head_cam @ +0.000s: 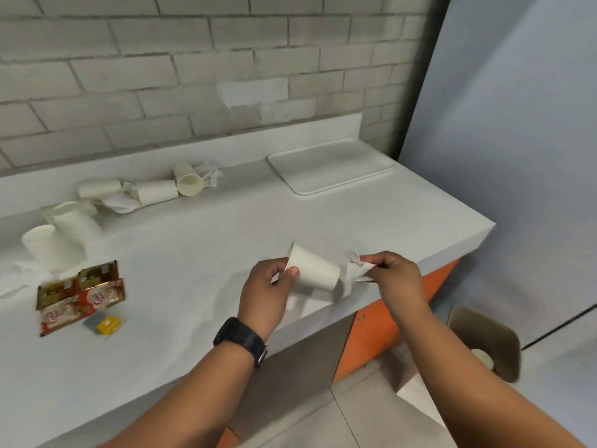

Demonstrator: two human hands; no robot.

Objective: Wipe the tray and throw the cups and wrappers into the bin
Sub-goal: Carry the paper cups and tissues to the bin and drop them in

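My left hand (268, 286) grips a white paper cup (315, 270) by its rim, the cup lying sideways above the counter's front edge. My right hand (395, 274) pinches a crumpled white tissue (357, 270) right beside the cup's base. An empty white tray (329, 164) lies at the counter's far right corner. Several more paper cups (155, 190) and crumpled tissues lie along the back wall, and two upside-down cups (61, 234) stand at the left. Red and brown sachet wrappers (80, 295) lie at the front left. A grey bin (484, 342) stands on the floor at the right, a cup inside it.
A small yellow packet (108, 324) lies beside the wrappers. The white counter (193, 253) ends at the right over an orange cabinet front (387, 321). A brick wall runs behind, and a pale panel stands at the right.
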